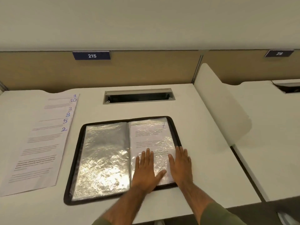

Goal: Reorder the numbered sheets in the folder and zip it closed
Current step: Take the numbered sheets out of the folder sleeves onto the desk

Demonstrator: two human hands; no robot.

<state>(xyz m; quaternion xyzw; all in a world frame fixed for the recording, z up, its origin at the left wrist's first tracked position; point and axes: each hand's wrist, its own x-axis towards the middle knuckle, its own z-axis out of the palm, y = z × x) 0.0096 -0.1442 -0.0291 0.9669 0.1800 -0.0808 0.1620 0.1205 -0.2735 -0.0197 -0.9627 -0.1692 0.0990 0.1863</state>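
Observation:
A black zip folder [78, 159] lies open on the white desk, its clear plastic sleeves shining. The left sleeve [103, 156] looks empty. The right sleeve holds a printed sheet [151, 135] with a blue number at its top right corner, too blurred to read. My left hand [146, 169] lies flat on the lower part of that sheet, fingers straight. My right hand [181, 164] rests flat beside it on the sleeve's right edge. A fanned stack of numbered sheets [40, 143] lies to the left of the folder, showing 1, 10, 3, 8, 5 and 2.
A cable slot [138, 95] is cut into the desk behind the folder. A white divider panel [224, 108] stands along the desk's right side, with a neighbouring desk [267, 127] past it. A tan partition with a sign 215 [91, 55] closes off the back.

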